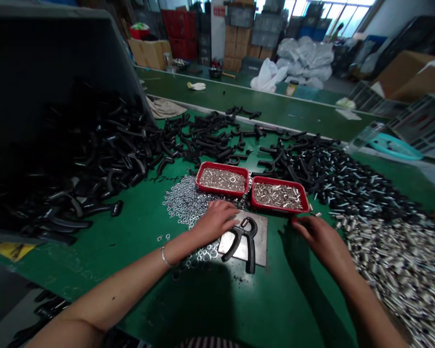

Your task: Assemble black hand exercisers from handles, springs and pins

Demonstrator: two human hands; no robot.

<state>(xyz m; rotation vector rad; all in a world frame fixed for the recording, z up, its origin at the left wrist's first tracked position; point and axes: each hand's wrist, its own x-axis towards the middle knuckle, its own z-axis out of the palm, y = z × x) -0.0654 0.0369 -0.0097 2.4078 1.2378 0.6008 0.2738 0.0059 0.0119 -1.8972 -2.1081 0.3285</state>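
A black plastic spring clamp (251, 241) lies on a square metal plate (261, 253), its two handles toward me and a small metal sleeve (244, 222) at its jaw end. My left hand (217, 220) rests over the edge of a pile of metal rings (183, 200), fingers extended and apart, with the thumb side close to the clamp. Close to the front right corner of a red tray of small metal pins (277, 195) is my right hand (313, 232). Its thumb and forefinger are pressed together; whatever is between them is too small to make out.
Another red tray (222, 179) holds tiny metal parts. Black clamp parts (123, 145) spill from a large grey bin (128, 63) on the left. Black pieces with metal pins (351, 179) and metal sleeves (402, 270) are heaped at right. A conveyor (239, 94) runs behind.
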